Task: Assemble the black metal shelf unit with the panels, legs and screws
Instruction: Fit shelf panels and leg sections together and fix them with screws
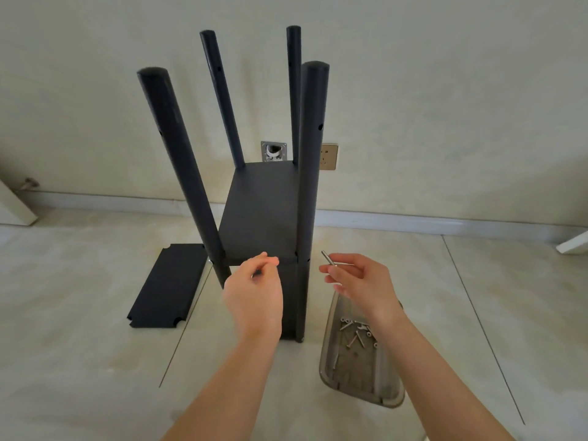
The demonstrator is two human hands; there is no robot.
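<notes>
The black shelf unit (261, 214) stands upright on the floor, four round legs rising above a fitted panel. A loose black panel (168, 288) lies flat on the floor to its left. My left hand (254, 291) hovers at the fitted panel's front edge, fingers curled with thumb and forefinger pinched together; whether they pinch a screw is hidden. My right hand (356, 281) pinches a silver screw (327, 258) just right of the front right leg (310, 173). Several more screws (354, 334) lie in a clear tray (350, 377) on the floor under my right forearm.
The unit stands close to a white wall with a socket (327, 155) and a metal wall fitting (273, 151) behind it. The floor is pale tile. White objects show at the left edge (16, 202) and right edge (572, 245).
</notes>
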